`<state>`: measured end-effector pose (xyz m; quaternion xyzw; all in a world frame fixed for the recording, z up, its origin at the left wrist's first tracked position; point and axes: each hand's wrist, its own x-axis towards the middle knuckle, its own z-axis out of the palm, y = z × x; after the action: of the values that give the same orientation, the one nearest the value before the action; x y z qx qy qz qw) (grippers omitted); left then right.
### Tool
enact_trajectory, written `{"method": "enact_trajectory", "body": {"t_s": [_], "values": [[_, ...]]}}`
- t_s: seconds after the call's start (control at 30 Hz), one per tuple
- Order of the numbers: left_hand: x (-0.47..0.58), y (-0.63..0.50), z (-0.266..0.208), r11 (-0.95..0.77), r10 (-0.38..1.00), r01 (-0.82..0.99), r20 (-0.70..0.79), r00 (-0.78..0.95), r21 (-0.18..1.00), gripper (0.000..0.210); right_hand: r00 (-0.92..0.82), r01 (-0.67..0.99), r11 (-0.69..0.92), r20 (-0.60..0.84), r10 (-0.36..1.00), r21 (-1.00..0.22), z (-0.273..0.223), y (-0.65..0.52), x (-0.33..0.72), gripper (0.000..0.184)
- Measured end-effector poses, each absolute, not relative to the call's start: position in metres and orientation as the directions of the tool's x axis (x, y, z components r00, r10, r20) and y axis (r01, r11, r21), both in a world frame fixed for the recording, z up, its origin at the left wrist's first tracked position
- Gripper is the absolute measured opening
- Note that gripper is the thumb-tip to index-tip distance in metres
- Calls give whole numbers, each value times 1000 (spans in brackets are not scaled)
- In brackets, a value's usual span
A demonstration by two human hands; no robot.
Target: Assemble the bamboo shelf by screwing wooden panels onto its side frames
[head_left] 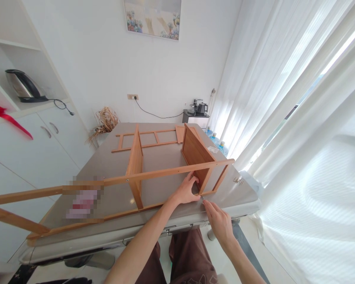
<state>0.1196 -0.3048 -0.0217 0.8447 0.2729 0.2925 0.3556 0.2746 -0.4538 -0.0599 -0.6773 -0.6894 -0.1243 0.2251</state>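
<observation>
A wooden shelf rack (168, 172), partly assembled, lies on its side along the near edge of the table. My left hand (185, 191) reaches inside the frame, its fingers and thumb curled around the lower corner where a shelf board (197, 152) meets the near rail. Just to the right, my right hand (219, 221) pinches a small thin metal piece (202, 198) at that near rail. Its kind is too small to tell. Another shelf board (135, 156) stands upright in the frame to the left of my hands.
A ladder-like wooden frame (156, 137) lies farther back on the grey table (162, 157). Small metal pieces (238, 180) lie at the table's right side. A blurred pinkish patch (83, 203) shows at the left. Curtains (254, 79) hang on the right, with water bottles (221, 146) below.
</observation>
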Motion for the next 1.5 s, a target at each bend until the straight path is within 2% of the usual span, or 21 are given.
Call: {"method": "enact_trajectory", "body": {"t_s": [0.27,0.4,0.47,0.57,0.7,0.8,0.87,0.97,1.03,1.23,1.5], "values": [[120,-304,-22,-592,668,251,292,684,766,48,-76,992,117,489,869,-53,-55,-453,277,39],[119,-303,-21,-594,664,245,295,687,766,48,-22,993,75,469,883,-93,-56,-450,277,35],[119,-303,-21,-594,665,245,295,686,766,49,56,983,32,458,887,-181,-57,-448,275,33],[119,-303,-22,-588,666,247,288,688,770,50,235,910,-52,410,881,-411,-54,-444,272,38],[119,-303,-21,-585,674,253,288,680,771,50,477,611,-195,160,864,-767,-42,-440,271,45],[119,-304,-21,-585,676,253,291,677,770,49,509,392,-244,-11,860,-887,-33,-439,271,47],[119,-304,-21,-584,677,254,290,677,771,49,501,344,-230,-29,865,-910,-32,-441,272,48],[119,-304,-21,-586,675,259,286,680,768,49,514,347,-213,-5,858,-913,-36,-446,272,50],[119,-304,-21,-585,676,263,282,681,767,49,523,406,-215,33,852,-888,-41,-450,272,50],[120,-304,-21,-588,676,257,291,677,767,50,422,769,-179,277,863,-614,-56,-452,272,44],[120,-305,-21,-575,687,280,267,676,769,53,293,905,-117,399,869,-410,-64,-448,272,45]]}}
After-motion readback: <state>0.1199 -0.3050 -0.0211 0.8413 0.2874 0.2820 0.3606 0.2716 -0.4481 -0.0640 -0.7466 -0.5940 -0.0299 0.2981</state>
